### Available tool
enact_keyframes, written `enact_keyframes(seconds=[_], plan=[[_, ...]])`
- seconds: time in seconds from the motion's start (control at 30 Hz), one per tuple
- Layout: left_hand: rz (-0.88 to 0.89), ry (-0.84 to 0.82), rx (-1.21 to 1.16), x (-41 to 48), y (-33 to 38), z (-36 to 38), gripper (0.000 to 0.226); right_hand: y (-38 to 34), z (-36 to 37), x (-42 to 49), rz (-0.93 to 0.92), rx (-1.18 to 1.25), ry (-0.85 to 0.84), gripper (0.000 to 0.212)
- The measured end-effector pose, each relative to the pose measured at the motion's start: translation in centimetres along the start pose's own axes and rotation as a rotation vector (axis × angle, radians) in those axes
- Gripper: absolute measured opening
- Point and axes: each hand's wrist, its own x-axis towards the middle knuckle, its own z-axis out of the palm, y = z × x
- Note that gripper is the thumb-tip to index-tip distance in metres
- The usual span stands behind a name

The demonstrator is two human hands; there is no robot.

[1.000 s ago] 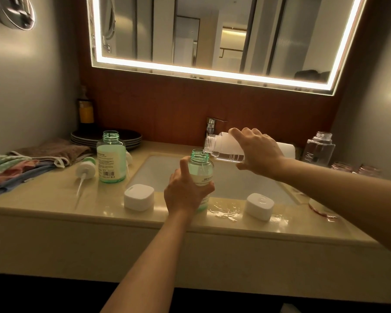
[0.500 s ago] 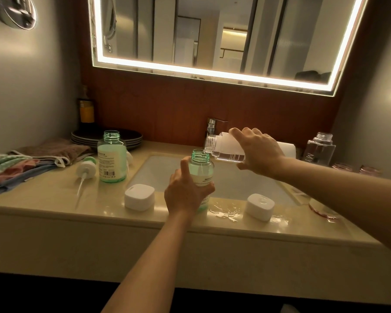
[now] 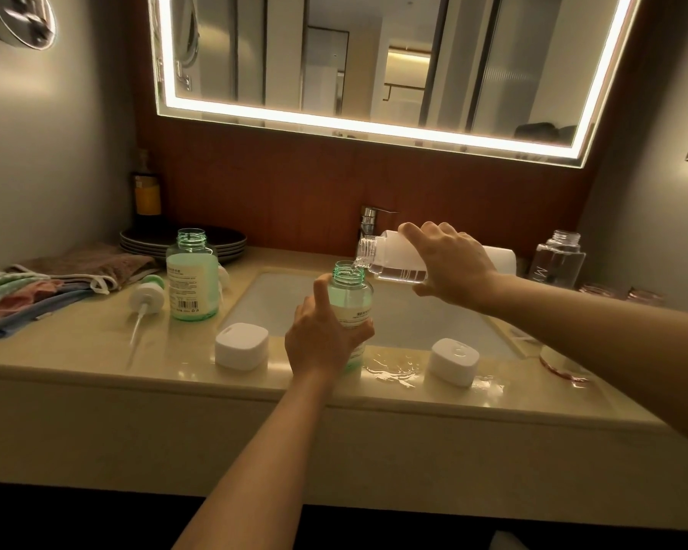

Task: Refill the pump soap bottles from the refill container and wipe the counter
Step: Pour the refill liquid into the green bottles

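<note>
Two hands share the pour. The left hand (image 3: 326, 339) grips the green soap bottle (image 3: 351, 297) upright at the counter's (image 3: 76, 351) front edge. The right hand (image 3: 449, 267) holds the refill container (image 3: 386, 256) nearly level, mouth pointing left, just above the bottle's open neck.

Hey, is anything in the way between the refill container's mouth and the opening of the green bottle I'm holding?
Nothing visible. The refill container, tilted in the right hand, has its mouth right above the uncapped neck of the green bottle; the left hand grips that bottle lower down, clear of the opening.
</note>
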Motion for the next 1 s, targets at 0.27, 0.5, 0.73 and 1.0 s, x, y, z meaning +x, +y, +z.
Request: enact_keyframes(seconds=[0.27,0.5,0.73,1.0], plan=[[0.003,0.000,0.002,-0.05,-0.09,0.00,0.083,-0.01,-0.01,0.09,-0.005,-0.005,-0.002,0.074],[0.002,-0.004,0.000,-0.02,-0.12,0.04,0.083,-0.04,-0.09,0.03,-0.004,0.005,-0.002,0.075],[0.006,-0.004,-0.006,-0.12,-0.14,-0.06,0.085,-0.14,-0.01,0.13,-0.004,0.004,0.005,0.074],[0.001,-0.010,0.002,-0.15,-0.20,-0.06,0.085,-0.06,-0.06,0.18,-0.008,-0.005,0.006,0.074]])
